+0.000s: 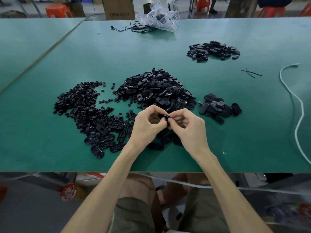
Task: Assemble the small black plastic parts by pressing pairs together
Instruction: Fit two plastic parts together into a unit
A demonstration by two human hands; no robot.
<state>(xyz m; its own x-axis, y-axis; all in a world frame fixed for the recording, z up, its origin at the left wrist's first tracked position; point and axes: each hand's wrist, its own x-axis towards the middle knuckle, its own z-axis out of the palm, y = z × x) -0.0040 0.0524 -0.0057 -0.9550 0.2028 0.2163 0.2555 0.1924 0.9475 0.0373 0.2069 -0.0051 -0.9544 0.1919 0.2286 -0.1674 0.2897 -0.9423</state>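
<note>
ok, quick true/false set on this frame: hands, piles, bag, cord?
1. The left hand and right hand both pinch a black oval plastic part above the green table. True.
2. The crumpled clear plastic bag lies at the near edge by the wrists. False: it lies at the table's far edge.
3. The pile of small round black plastic parts lies left of the heap of oval black plastic parts. True.
4. The white cord runs along the table's left side. False: it runs along the right side.
</note>
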